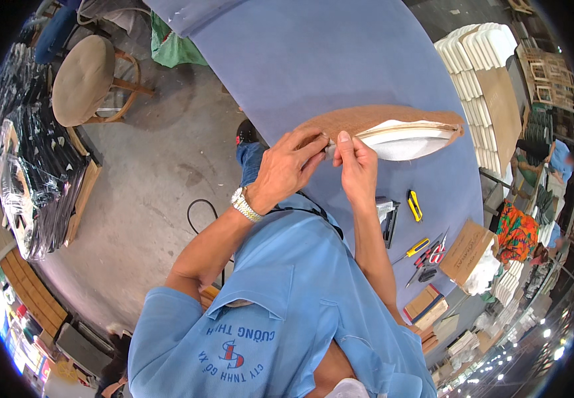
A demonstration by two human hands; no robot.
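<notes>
Closest to view comes the light-blue work shirt (260,285), filling the lower middle, and out from its sleeves both forearms reach up over the blue-covered worktable (360,60). All eyes on the brown upholstered panel (360,118)! It lies along the middle of the table, its far tip close to the right edge, its near end right at the fingers. The left hand (286,164), metal-banded wristwatch (244,204) on the wrist, has thumb and fingers drawn together on that near end, a small grey bit showing at the tips. The right hand (355,166) is just beside it, thumb upright against the panel's rim, the other fingers curled in; thumb and fingers are nearly closed around the edge. How firm either grip is, one cannot tell. Beyond the right fingertips the brown cover parts to show white padding (406,146), running off toward the tip.

Over to the table's right side: a grey-and-black staple gun (386,217) just beside the right forearm, a yellow utility knife (414,205) nearer the right edge, then a yellow-handled screwdriver (418,247) and red-handled scissors (438,252) together, with a cardboard box (467,251) at the edge.
</notes>
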